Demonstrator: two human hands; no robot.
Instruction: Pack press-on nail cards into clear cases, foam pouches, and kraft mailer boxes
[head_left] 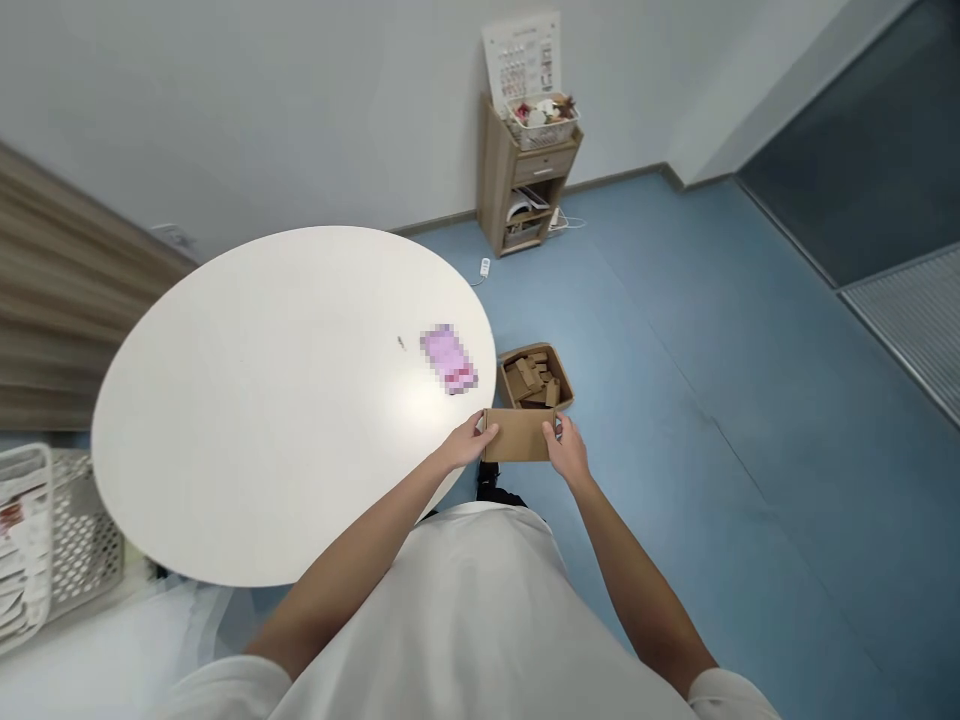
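A flat brown cardboard box (517, 436) is held level in front of my body, just off the right edge of the white round table (262, 400). My left hand (471, 440) grips its left end, thumb on top and fingers at the side and beneath. At the opposite end my right hand (568, 450) holds it the same way. Just beyond the box, a brown bin (568, 385) on the floor contains several small cardboard boxes (531, 375), its near rim partly covered by the held box.
On the table lie a blurred pink-purple item (448, 358) and a tiny dark object (401, 342). A wooden cabinet (495, 190) with a filled basket (547, 132) stands against the wall. A power strip (484, 268) lies on the floor. Another white basket (82, 520) is at left.
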